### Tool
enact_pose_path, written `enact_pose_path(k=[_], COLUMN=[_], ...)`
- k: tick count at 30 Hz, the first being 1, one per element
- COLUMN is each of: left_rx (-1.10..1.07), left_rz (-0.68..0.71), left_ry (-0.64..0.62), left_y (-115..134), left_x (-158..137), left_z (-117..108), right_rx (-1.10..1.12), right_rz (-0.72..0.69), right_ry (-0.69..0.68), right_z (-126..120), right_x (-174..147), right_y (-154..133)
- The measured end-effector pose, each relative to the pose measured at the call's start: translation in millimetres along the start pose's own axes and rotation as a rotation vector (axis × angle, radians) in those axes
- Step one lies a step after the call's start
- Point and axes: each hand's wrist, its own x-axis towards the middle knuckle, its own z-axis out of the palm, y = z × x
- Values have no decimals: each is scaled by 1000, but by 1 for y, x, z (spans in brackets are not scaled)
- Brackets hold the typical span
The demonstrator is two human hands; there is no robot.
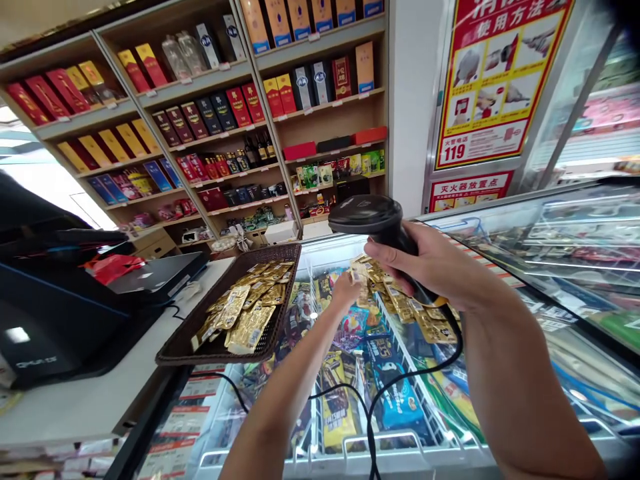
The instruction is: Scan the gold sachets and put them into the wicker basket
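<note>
My right hand (433, 263) is wrapped round the handle of a black barcode scanner (367, 217), its head held up over the freezer's glass top. A black cord (415, 375) loops down from the handle towards me. Further in, below the scanner head, my left hand (346, 289) is closed on a small gold packet (359, 275). Beside and beyond that hand lies a heap of gold packets (397, 297) on the glass, partly covered by my right hand and the scanner. More gold packets (250, 303) fill a brown woven basket (295, 270) at the left.
Under the glass, a chest freezer (385, 443) holds wire baskets of colourful packs. On the left counter (65, 407) stand a black machine (45, 293) and a flat dark device (175, 277). Shelves (215, 143) of boxes and bottles line the back; a red poster (500, 87) hangs at right.
</note>
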Motion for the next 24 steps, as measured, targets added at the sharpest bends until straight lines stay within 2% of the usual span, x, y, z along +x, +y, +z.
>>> enact_pose_path(k=[5, 8, 10, 12, 16, 19, 24], left_rx=[-126, -340, -471, -489, -411, -402, -412], left_rz=[118, 229, 232, 209, 224, 259, 274], left_ry=[27, 34, 54, 78, 95, 88, 144], left_y=[-11, -18, -23, -28, -38, -44, -44], left_x=[-31, -53, -62, -68, -69, -70, -77], left_z=[-77, -123, -148, -167, -189, -197, -206], right_rx=[-24, -43, -59, -78, -86, -69, -87], right_rz=[-14, -19, -2, 35, 93, 92, 94], right_ry=[-28, -64, -84, -101, -163, -233, -300], right_z=[6, 15, 21, 28, 37, 40, 43], right_x=[-2, -1, 0, 0, -1, -2, -3], right_y=[0, 2, 3, 1, -2, 0, 0])
